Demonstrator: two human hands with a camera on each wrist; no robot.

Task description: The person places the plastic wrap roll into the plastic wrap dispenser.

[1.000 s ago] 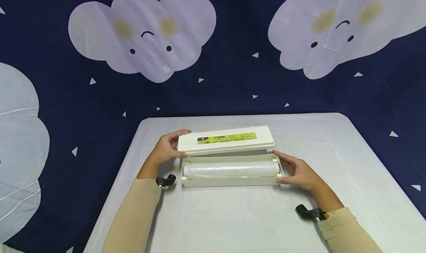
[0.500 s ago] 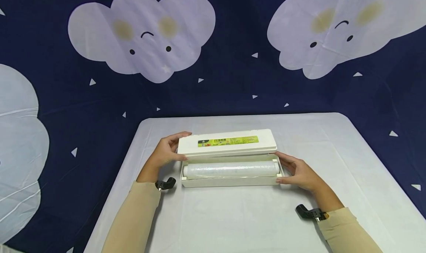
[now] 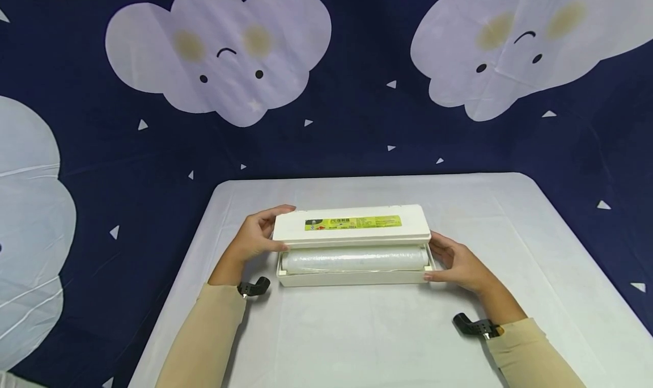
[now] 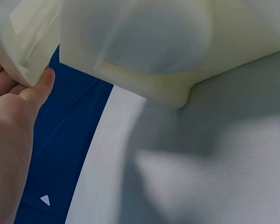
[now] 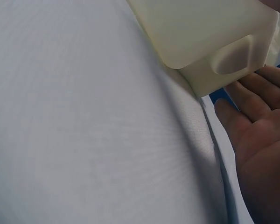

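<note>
My left hand holds the left end of a white lid with a yellow-green label, its thumb along the front edge. The lid sits over the back of a long white cling film box. Along the front opening a roll of cling film still shows. At the box's right end, my right hand grips it, thumb at the front corner and fingers toward the back. In the left wrist view the lid's end stands apart from the box's end wall.
A white cloth-covered table lies under the box. Behind it hangs a dark blue curtain with cloud prints. Each wrist carries a small black camera, one on the left and one on the right.
The lid has come down and forward, its right end swinging slightly right, and now covers more of the box's back. My left hand moved with it; the right hand and box stayed put.
</note>
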